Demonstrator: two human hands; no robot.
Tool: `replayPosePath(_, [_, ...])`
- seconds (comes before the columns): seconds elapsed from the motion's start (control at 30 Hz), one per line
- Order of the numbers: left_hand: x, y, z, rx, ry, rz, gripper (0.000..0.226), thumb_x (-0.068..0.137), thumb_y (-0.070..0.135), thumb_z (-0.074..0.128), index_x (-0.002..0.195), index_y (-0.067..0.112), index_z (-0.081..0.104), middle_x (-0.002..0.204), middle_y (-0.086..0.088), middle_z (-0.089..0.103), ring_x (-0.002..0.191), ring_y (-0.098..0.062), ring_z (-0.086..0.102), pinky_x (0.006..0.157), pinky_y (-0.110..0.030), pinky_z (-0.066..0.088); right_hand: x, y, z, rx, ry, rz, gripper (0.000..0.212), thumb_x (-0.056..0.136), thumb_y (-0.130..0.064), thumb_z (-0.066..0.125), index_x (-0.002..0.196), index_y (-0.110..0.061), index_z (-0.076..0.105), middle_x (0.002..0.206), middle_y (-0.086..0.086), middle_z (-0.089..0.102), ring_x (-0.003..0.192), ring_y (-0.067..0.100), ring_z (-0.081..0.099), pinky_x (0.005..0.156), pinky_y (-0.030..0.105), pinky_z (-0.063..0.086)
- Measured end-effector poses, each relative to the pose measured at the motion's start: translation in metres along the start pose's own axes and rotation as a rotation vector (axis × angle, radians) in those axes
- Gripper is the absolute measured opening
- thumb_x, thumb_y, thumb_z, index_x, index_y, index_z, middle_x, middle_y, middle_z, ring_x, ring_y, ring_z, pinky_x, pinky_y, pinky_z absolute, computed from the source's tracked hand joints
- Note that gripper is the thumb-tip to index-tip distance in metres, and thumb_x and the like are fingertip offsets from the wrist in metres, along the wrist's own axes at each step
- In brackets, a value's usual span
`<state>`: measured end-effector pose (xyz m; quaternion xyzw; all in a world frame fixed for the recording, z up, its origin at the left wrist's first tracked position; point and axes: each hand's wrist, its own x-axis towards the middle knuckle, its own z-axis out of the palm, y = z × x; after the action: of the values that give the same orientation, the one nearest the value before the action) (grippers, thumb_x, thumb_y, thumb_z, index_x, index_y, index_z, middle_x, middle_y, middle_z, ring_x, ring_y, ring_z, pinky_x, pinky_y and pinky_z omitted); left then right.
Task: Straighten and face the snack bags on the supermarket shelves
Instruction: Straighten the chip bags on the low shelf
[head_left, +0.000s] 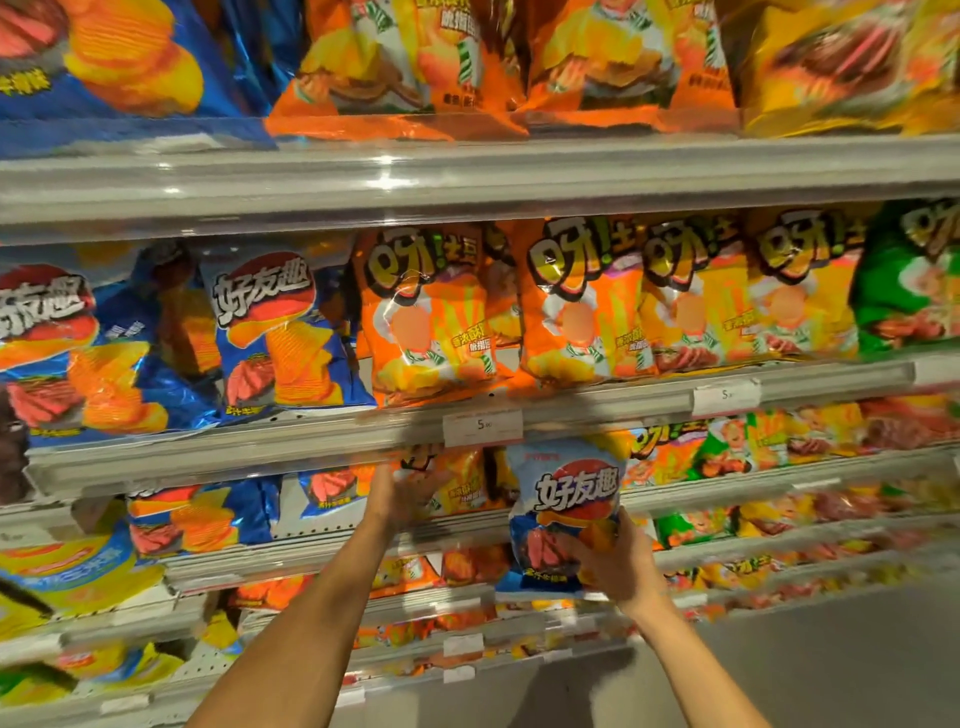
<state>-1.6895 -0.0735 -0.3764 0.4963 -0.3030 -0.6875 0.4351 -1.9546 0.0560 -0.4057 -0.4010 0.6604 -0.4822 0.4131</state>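
shelves packed with orange, blue and green bags | price tag hung just above held bag | blue snack bag held upright, front outward, before third shelf, gripped by right hand | left hand reached onto orange bags, grip blurred, undetermined

- Two bare forearms enter from the bottom edge of the frame; no sleeves reach into view on either.
- Left hand, centre of the frame: no glove, ring or watch visible; blurred.
- Right hand, lower right of centre: bare too, wrist without band or watch.
- Nothing else worn shows.
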Motion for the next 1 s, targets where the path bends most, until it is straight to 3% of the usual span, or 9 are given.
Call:
replayPosePath(0.07, [0.003, -0.005, -0.009, 0.022, -0.061, 0.013, 0.012, 0.096, 0.001, 0.049, 0.102, 0.003, 0.059, 0.098, -0.017, 0.067, 0.085, -0.030, 0.074, 0.068, -0.036, 0.060, -0.002, -0.002, 0.004, -0.005, -0.019, 0.010, 0.051, 0.072, -0.002, 0.088, 0.110, -0.021, 0.060, 0.097, -0.008, 0.075, 0.087, 0.001, 0.073, 0.064, 0.016, 0.056])
replayPosePath(0.13, [0.012, -0.009, -0.017, 0.282, -0.032, 0.094, 0.034, 0.089, -0.004, 0.065, 0.120, 0.000, 0.052, 0.114, -0.014, 0.064, 0.107, -0.032, 0.065, 0.079, -0.031, 0.057, -0.007, -0.008, 0.010, -0.045, -0.029, 0.010, 0.053, 0.071, -0.013, 0.091, 0.111, -0.025, 0.058, 0.100, -0.012, 0.073, 0.087, -0.006, 0.070, 0.065, 0.011, 0.054])
replayPosePath(0.23, [0.014, -0.017, -0.022, 0.608, -0.062, 0.162, 0.062, 0.083, 0.007, 0.078, 0.135, 0.003, 0.044, 0.131, -0.017, 0.061, 0.113, -0.022, 0.058, 0.090, -0.024, 0.052, -0.014, -0.012, 0.022, -0.096, -0.035, -0.011, 0.059, 0.071, -0.023, 0.092, 0.118, -0.025, 0.057, 0.104, -0.013, 0.072, 0.090, -0.006, 0.067, 0.068, 0.009, 0.053])
replayPosePath(0.37, [0.005, -0.013, -0.028, 0.832, 0.173, 0.224, 0.039, 0.065, 0.053, 0.087, 0.090, 0.031, 0.066, 0.085, 0.019, 0.071, 0.084, -0.003, 0.068, 0.073, -0.026, 0.050, -0.023, -0.013, 0.045, -0.085, -0.060, -0.009, 0.058, 0.071, -0.024, 0.092, 0.119, -0.027, 0.059, 0.095, -0.018, 0.075, 0.087, -0.005, 0.070, 0.068, 0.012, 0.055])
replayPosePath(0.47, [-0.015, -0.016, -0.044, 0.868, 0.097, 0.309, 0.029, 0.074, 0.047, 0.083, 0.091, 0.034, 0.063, 0.078, 0.022, 0.069, 0.074, 0.009, 0.064, 0.061, -0.015, 0.044, -0.034, -0.014, 0.072, -0.087, -0.127, -0.002, 0.060, 0.071, -0.033, 0.092, 0.121, -0.031, 0.058, 0.103, -0.014, 0.074, 0.093, -0.001, 0.070, 0.078, 0.021, 0.060])
replayPosePath(0.6, [-0.050, -0.020, -0.096, 1.130, 0.235, 0.553, 0.018, 0.093, 0.046, 0.064, 0.094, 0.030, 0.072, 0.083, 0.008, 0.076, 0.075, -0.012, 0.070, 0.062, -0.032, 0.054, -0.046, -0.016, 0.120, -0.090, -0.267, -0.030, 0.059, 0.072, -0.036, 0.091, 0.122, -0.034, 0.059, 0.108, -0.015, 0.075, 0.101, 0.004, 0.070, 0.085, 0.030, 0.061])
replayPosePath(0.73, [-0.075, -0.028, -0.161, 1.477, 0.499, 0.667, 0.017, 0.088, 0.013, 0.070, 0.105, 0.012, 0.074, 0.098, -0.008, 0.071, 0.092, -0.030, 0.063, 0.081, -0.041, 0.053, -0.050, -0.029, 0.180, -0.116, -0.411, -0.022, 0.055, 0.067, -0.043, 0.089, 0.114, -0.039, 0.060, 0.106, -0.020, 0.074, 0.102, 0.000, 0.069, 0.089, 0.027, 0.059])
replayPosePath(0.9, [-0.091, -0.024, -0.209, 1.678, 0.515, 0.774, 0.037, 0.075, 0.010, 0.071, 0.112, 0.008, 0.071, 0.107, -0.009, 0.068, 0.099, -0.029, 0.060, 0.094, -0.038, 0.044, -0.034, -0.056, 0.246, -0.133, -0.475, -0.050, 0.053, 0.077, -0.037, 0.087, 0.120, -0.037, 0.058, 0.114, -0.015, 0.070, 0.110, 0.007, 0.065, 0.102, 0.035, 0.051])
replayPosePath(1.0, [-0.096, -0.022, -0.224, 1.719, 0.432, 0.740, 0.048, 0.076, 0.012, 0.073, 0.124, 0.010, 0.067, 0.124, -0.006, 0.064, 0.117, -0.028, 0.059, 0.105, -0.039, 0.038, -0.018, -0.074, 0.272, -0.101, -0.390, -0.082, 0.045, 0.079, -0.036, 0.086, 0.114, -0.031, 0.058, 0.106, -0.013, 0.070, 0.103, 0.008, 0.066, 0.093, 0.028, 0.053])
